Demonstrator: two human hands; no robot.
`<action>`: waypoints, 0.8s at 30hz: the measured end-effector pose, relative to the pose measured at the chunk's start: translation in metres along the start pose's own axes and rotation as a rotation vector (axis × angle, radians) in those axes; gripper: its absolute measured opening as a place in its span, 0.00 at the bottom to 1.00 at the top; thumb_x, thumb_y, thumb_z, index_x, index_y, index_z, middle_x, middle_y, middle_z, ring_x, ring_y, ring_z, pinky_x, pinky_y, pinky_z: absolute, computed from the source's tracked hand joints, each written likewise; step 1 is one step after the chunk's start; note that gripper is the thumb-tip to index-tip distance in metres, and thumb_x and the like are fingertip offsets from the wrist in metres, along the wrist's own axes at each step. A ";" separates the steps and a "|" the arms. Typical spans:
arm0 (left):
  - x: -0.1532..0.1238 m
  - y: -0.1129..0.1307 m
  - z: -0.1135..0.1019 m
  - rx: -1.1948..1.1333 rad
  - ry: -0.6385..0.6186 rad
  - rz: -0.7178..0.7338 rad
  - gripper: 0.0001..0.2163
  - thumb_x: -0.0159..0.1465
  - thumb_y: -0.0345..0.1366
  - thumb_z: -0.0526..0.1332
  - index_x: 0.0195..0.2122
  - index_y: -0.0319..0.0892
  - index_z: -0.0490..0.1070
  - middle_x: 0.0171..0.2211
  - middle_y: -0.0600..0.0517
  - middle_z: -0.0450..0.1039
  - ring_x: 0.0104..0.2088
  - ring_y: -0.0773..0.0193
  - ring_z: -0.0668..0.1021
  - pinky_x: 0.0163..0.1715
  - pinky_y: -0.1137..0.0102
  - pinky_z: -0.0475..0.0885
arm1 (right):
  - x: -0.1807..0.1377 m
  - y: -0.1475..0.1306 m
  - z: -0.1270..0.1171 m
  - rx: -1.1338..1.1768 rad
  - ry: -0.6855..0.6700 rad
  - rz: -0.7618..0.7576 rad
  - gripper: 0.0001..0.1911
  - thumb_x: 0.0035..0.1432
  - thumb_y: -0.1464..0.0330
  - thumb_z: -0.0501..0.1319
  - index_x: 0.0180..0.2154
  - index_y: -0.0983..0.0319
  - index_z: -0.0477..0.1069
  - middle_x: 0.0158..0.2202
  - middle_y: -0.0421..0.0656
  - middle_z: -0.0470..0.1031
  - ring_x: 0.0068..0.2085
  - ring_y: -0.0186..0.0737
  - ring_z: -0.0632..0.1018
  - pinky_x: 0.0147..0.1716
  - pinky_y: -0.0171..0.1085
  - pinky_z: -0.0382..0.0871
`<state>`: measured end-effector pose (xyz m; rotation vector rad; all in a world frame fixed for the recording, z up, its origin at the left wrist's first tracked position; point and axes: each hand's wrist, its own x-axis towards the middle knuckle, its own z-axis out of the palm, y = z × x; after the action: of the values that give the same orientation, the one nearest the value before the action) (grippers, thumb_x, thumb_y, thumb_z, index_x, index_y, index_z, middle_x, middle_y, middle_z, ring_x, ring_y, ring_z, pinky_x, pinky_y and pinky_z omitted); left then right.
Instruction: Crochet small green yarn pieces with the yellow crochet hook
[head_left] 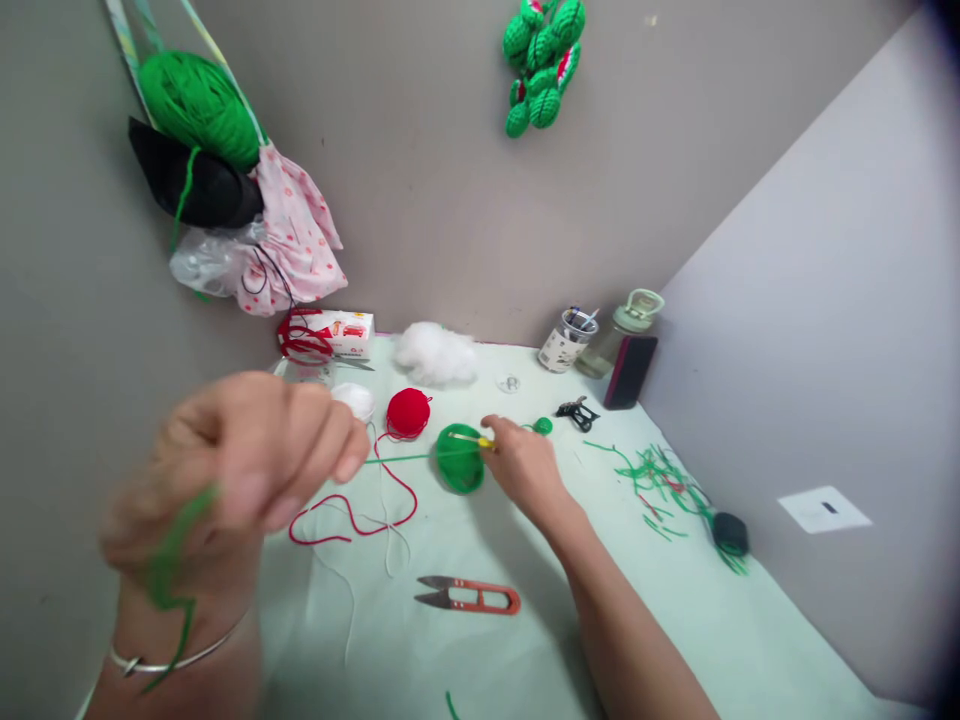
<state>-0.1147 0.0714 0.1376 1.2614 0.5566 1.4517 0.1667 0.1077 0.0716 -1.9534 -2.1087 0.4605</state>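
My left hand (pixel 247 460), raised close to the camera and blurred, is closed on a strand of green yarn (pixel 401 459). A loose end of that yarn hangs over the wrist by a bracelet (pixel 180 668). The taut strand runs right to my right hand (pixel 525 465), whose fingers are closed round the yellow handle of a crochet hook (pixel 469 438). The hook's metal shaft points left, in front of a green yarn ball (pixel 459 475). A small round green piece (pixel 543 427) shows just beyond the right hand. Its link to the yarn is partly hidden.
Orange thread snips (pixel 469 595) lie in front. A red yarn ball (pixel 409 413), white stuffing (pixel 436 353) and a black clip (pixel 577 413) are farther back. Green yarn scraps (pixel 656 475) lie at right. A phone (pixel 631 372) leans by a bottle (pixel 600 350).
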 end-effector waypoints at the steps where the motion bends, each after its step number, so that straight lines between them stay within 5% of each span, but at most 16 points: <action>1: 0.002 0.002 0.011 0.041 -0.113 -0.004 0.20 0.63 0.48 0.71 0.20 0.45 0.69 0.17 0.58 0.63 0.20 0.68 0.67 0.30 0.66 0.70 | 0.000 0.003 -0.006 0.022 0.038 0.025 0.19 0.64 0.75 0.58 0.55 0.62 0.76 0.47 0.53 0.83 0.42 0.49 0.81 0.40 0.42 0.65; 4: 0.011 0.001 0.032 0.404 -0.181 -0.094 0.09 0.70 0.39 0.67 0.32 0.46 0.79 0.29 0.55 0.75 0.31 0.65 0.73 0.35 0.68 0.70 | -0.009 0.009 -0.031 0.183 0.047 -0.015 0.13 0.69 0.62 0.61 0.50 0.58 0.79 0.34 0.43 0.79 0.34 0.40 0.76 0.37 0.38 0.67; 7: 0.019 -0.009 0.043 0.668 -0.185 -0.136 0.08 0.70 0.40 0.66 0.34 0.46 0.78 0.32 0.55 0.77 0.34 0.64 0.75 0.36 0.69 0.70 | -0.025 0.011 -0.055 0.855 -0.248 -0.193 0.20 0.55 0.54 0.74 0.45 0.59 0.83 0.28 0.37 0.70 0.28 0.34 0.68 0.28 0.35 0.63; 9: 0.021 -0.014 0.046 0.715 -0.179 -0.135 0.09 0.70 0.42 0.66 0.33 0.46 0.77 0.31 0.56 0.77 0.33 0.64 0.75 0.35 0.69 0.70 | -0.034 0.011 -0.064 1.079 -0.360 -0.254 0.24 0.47 0.54 0.79 0.43 0.59 0.85 0.24 0.35 0.66 0.25 0.31 0.63 0.24 0.34 0.58; 13: 0.019 -0.018 0.047 0.724 -0.110 -0.089 0.10 0.70 0.43 0.66 0.33 0.47 0.77 0.31 0.56 0.75 0.33 0.64 0.75 0.34 0.69 0.69 | -0.042 0.009 -0.069 1.284 -0.243 -0.202 0.21 0.45 0.52 0.80 0.36 0.59 0.85 0.20 0.34 0.62 0.21 0.29 0.56 0.20 0.35 0.50; 18: 0.016 -0.016 0.045 0.702 -0.012 -0.026 0.08 0.68 0.42 0.68 0.33 0.48 0.79 0.30 0.55 0.76 0.32 0.64 0.74 0.33 0.68 0.69 | -0.045 0.012 -0.073 1.264 -0.139 -0.181 0.17 0.49 0.54 0.78 0.36 0.57 0.85 0.21 0.36 0.64 0.21 0.30 0.60 0.20 0.36 0.53; 24: 0.013 -0.010 0.023 0.519 0.307 0.108 0.05 0.69 0.38 0.66 0.36 0.49 0.79 0.24 0.59 0.70 0.23 0.69 0.63 0.24 0.68 0.59 | -0.050 0.027 -0.094 0.705 -0.014 -0.177 0.12 0.60 0.61 0.72 0.46 0.54 0.85 0.32 0.44 0.79 0.27 0.37 0.68 0.26 0.39 0.61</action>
<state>-0.0878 0.0797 0.1418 1.4885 1.1412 1.6665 0.2312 0.0664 0.1503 -1.3495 -1.7569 1.0107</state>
